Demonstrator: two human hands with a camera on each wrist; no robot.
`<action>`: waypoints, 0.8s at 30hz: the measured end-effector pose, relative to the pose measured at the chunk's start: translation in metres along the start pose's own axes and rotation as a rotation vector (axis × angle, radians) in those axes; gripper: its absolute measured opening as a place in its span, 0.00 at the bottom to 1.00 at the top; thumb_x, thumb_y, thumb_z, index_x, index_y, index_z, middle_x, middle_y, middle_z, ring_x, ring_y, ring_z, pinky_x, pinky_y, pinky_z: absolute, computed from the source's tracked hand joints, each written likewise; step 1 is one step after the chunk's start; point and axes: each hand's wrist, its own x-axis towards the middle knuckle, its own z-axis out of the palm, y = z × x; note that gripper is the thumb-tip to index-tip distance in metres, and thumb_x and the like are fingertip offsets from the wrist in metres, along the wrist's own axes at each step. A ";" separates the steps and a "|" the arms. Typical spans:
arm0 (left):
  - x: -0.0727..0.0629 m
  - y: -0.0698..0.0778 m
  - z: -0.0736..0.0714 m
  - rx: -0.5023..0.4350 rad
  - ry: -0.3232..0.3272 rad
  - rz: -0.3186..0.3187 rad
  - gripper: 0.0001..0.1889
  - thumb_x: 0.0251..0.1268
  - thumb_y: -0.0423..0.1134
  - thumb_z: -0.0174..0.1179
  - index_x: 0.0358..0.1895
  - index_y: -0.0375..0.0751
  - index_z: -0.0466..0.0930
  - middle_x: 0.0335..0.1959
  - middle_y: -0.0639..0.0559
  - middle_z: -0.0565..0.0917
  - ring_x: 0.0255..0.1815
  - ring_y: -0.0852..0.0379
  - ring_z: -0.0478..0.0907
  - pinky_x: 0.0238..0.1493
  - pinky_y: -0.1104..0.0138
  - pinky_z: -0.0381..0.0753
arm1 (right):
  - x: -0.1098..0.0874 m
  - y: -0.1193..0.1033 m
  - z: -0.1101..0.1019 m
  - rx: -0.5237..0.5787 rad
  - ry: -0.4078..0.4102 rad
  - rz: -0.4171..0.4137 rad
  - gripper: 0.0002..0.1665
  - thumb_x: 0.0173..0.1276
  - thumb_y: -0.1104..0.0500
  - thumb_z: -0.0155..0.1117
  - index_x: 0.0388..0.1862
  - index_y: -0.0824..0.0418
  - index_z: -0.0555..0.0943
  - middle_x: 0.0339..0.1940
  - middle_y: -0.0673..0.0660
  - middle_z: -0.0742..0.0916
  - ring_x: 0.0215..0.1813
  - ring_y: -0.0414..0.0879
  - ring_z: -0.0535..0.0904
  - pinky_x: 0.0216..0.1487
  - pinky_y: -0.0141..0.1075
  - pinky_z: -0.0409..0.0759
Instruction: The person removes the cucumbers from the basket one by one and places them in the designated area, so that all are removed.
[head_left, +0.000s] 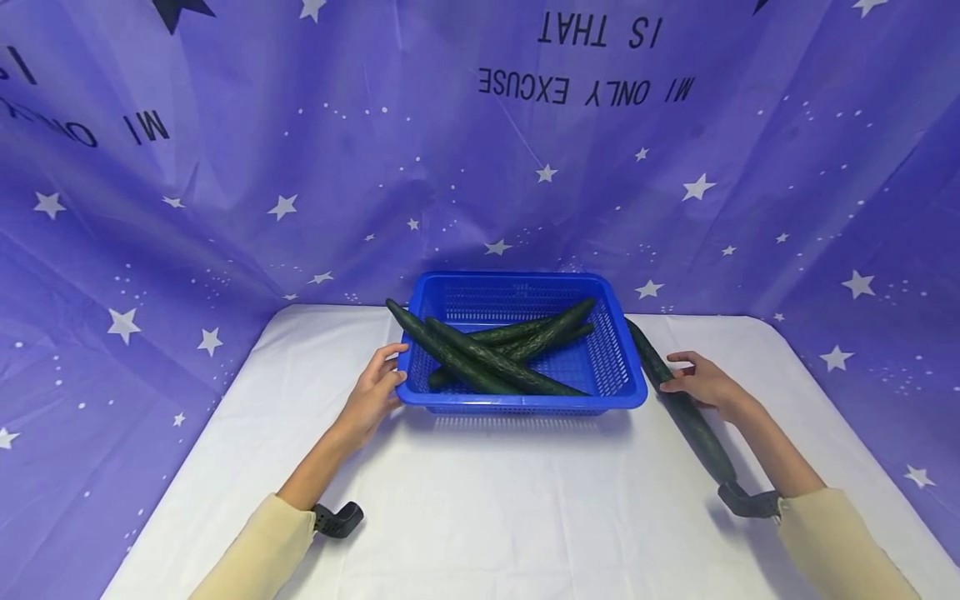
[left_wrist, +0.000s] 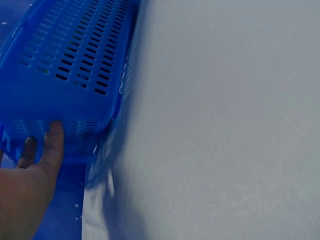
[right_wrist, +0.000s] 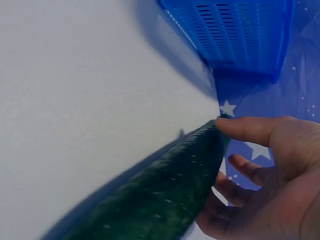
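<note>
A blue perforated plastic basket point(head_left: 525, 402) stands toward the back of the table with several dark green cucumbers point(head_left: 491, 360) lying crosswise in it. One of them pokes out over the basket's left rim. My left hand point(head_left: 372, 395) holds the basket's left end, thumb and fingers at the rim; in the left wrist view fingertips meet its slotted end wall. Right of the basket lies one long cucumber point(head_left: 696, 433), slanting toward the front right. My right hand point(head_left: 705, 385) grips it around the upper half, with the thumb on top and the fingers along the far side in the right wrist view.
A white cloth point(head_left: 510, 508) covers the table. Close behind it hangs a purple curtain point(head_left: 480, 183) with white stars and printed letters, which also runs along both sides. Each wrist carries a black camera mount, the left one point(head_left: 339, 520) just above the cloth.
</note>
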 end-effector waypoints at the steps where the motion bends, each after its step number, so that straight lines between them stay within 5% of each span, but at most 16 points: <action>1: 0.000 0.000 0.000 0.000 0.001 0.000 0.27 0.73 0.31 0.44 0.74 0.41 0.57 0.68 0.35 0.64 0.58 0.42 0.72 0.50 0.61 0.82 | 0.000 -0.001 -0.001 0.000 0.004 -0.014 0.46 0.68 0.56 0.66 0.75 0.71 0.53 0.64 0.74 0.70 0.61 0.66 0.69 0.58 0.59 0.74; 6: 0.001 0.000 0.001 0.003 0.000 -0.006 0.27 0.73 0.31 0.44 0.74 0.42 0.57 0.69 0.35 0.64 0.60 0.40 0.71 0.51 0.61 0.82 | -0.006 -0.013 -0.009 0.019 0.074 -0.121 0.37 0.75 0.57 0.57 0.74 0.74 0.57 0.60 0.74 0.76 0.58 0.65 0.73 0.52 0.51 0.80; 14: 0.001 0.001 0.000 0.010 0.005 -0.007 0.27 0.73 0.31 0.44 0.73 0.42 0.57 0.68 0.35 0.65 0.57 0.43 0.73 0.50 0.61 0.82 | -0.015 -0.048 -0.011 0.075 0.164 -0.278 0.29 0.77 0.58 0.55 0.70 0.73 0.65 0.53 0.64 0.84 0.42 0.29 0.79 0.44 0.29 0.81; 18: 0.001 0.000 -0.001 0.009 0.002 -0.006 0.27 0.73 0.31 0.44 0.74 0.42 0.56 0.69 0.35 0.64 0.58 0.42 0.72 0.50 0.61 0.82 | -0.025 -0.074 0.000 0.136 0.148 -0.369 0.28 0.74 0.60 0.60 0.67 0.72 0.69 0.50 0.59 0.84 0.44 0.33 0.81 0.45 0.29 0.82; 24: 0.002 -0.002 -0.001 0.011 0.001 -0.004 0.27 0.73 0.31 0.44 0.74 0.42 0.57 0.69 0.35 0.64 0.59 0.41 0.72 0.50 0.62 0.82 | -0.034 -0.114 0.028 0.151 0.017 -0.459 0.27 0.73 0.59 0.63 0.66 0.71 0.71 0.59 0.71 0.78 0.53 0.47 0.81 0.52 0.38 0.82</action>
